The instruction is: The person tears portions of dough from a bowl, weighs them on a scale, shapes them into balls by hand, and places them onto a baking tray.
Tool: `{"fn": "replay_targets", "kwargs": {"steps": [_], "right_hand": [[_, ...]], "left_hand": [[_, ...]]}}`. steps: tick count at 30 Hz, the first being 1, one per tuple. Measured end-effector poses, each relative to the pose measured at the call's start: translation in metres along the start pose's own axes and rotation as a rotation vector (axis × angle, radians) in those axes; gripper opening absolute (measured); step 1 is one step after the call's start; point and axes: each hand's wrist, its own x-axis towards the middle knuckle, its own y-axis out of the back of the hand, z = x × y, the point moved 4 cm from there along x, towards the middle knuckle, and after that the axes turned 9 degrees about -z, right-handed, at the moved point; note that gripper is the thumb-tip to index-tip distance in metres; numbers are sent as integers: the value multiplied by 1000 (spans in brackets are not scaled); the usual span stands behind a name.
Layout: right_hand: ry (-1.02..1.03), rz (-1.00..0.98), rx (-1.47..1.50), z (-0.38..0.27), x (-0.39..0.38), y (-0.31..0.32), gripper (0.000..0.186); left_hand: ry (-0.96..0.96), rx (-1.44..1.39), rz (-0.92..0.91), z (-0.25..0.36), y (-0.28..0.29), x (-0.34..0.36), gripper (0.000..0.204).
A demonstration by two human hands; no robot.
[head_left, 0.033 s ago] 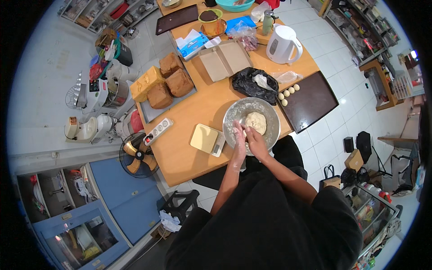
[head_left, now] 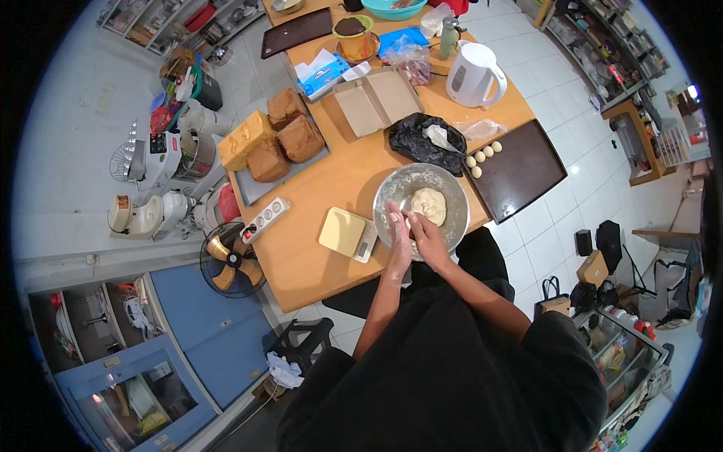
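Observation:
A steel mixing bowl [head_left: 458, 184] stands at the table's near edge, with a round lump of pale dough [head_left: 428, 206] inside. Over its near side my left hand [head_left: 399, 232] and my right hand [head_left: 428, 237] are pressed together, just short of the lump. White flour or dough coats the left palm and fingers. My right fingers curl in against the left hand; whatever lies between the palms is mostly hidden. Left of the bowl sits a kitchen scale [head_left: 344, 232] with a pale yellow top. Several small dough balls [head_left: 480, 157] line one corner of a dark baking tray [head_left: 523, 172] on the right.
A black plastic bag [head_left: 410, 135] touches the bowl's far side. Beyond are an open cardboard box [head_left: 369, 102] and a white kettle [head_left: 473, 74]. Brown and yellow loaves [head_left: 301, 139] fill a tray at left, near a power strip [head_left: 266, 218]. A floor fan [head_left: 233, 260] stands beside the table.
My hands have shifted very slightly against each other over the bowl. The dough lump and everything on the table stay where they were.

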Motion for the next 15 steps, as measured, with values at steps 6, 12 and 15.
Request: {"fn": "replay_targets", "kwargs": {"steps": [6,12,15], "right_hand": [[181,123,-74,7,-4,3,24],[142,235,-173,-23,5,20,24],[64,137,-111,-14,6,19,26]], "left_hand": [[82,552,140,5,12,2,75],[28,-146,1,-8,13,0,85],[136,-291,-109,0,4,-4,85]]}}
